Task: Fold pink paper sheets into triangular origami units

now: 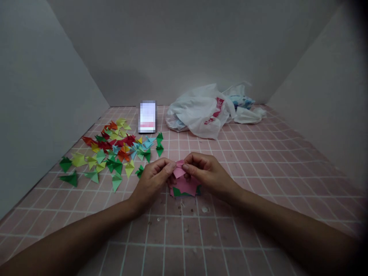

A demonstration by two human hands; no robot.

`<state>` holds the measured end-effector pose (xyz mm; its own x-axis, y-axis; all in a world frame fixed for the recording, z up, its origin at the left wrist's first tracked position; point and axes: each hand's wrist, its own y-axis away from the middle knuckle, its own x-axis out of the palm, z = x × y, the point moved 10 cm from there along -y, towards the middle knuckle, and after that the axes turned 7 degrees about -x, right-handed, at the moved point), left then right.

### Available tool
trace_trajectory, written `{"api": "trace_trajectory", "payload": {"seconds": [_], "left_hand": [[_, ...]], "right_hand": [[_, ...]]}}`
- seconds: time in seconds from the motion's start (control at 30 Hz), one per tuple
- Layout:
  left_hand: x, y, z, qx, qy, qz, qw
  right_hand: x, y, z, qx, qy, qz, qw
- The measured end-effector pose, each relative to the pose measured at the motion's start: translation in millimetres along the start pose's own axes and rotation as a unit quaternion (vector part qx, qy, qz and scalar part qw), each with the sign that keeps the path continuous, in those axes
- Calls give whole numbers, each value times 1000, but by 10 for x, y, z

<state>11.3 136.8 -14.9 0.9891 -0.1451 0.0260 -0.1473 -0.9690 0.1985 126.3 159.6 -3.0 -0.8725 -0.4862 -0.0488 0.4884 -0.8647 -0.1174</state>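
Observation:
Between my two hands is a small pink piece of folded origami paper (179, 172), held up just above the table. My left hand (156, 174) pinches its left edge between thumb and fingers. On the other side, the thumb and index finger of my right hand (205, 170) grip its upper right edge. Below and behind it lies a stack of pink and green paper sheets (188, 186), partly covered by my hands. The fingertips of both hands are partly hidden behind the folded paper.
Many small folded paper cranes (116, 165) in green, yellow, red, orange and blue lie spread at the left. A lit phone (147, 117) stands upright behind them. A white plastic bag (201, 109) rests at the back on the pink tiled surface (258, 165). Grey walls enclose three sides.

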Motion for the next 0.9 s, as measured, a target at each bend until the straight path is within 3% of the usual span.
{"api": "trace_trajectory", "payload": {"seconds": [0.13,0.3,0.7,0.9], "left_hand": [[21,-7,112,-52,39,12,998],[29,-20,157,-72,80,15,994],[37,-9,171,-83,87,13,993],[-2,-9,126,-61,48,-11,997]], "right_hand": [[-6,2,44,-43,69,3,997],[-17,7,49,-64,94,-4,993],[-86,45,79,-85,136,-45,986],[-68,21,-24,-50,84,-34,995]]}}
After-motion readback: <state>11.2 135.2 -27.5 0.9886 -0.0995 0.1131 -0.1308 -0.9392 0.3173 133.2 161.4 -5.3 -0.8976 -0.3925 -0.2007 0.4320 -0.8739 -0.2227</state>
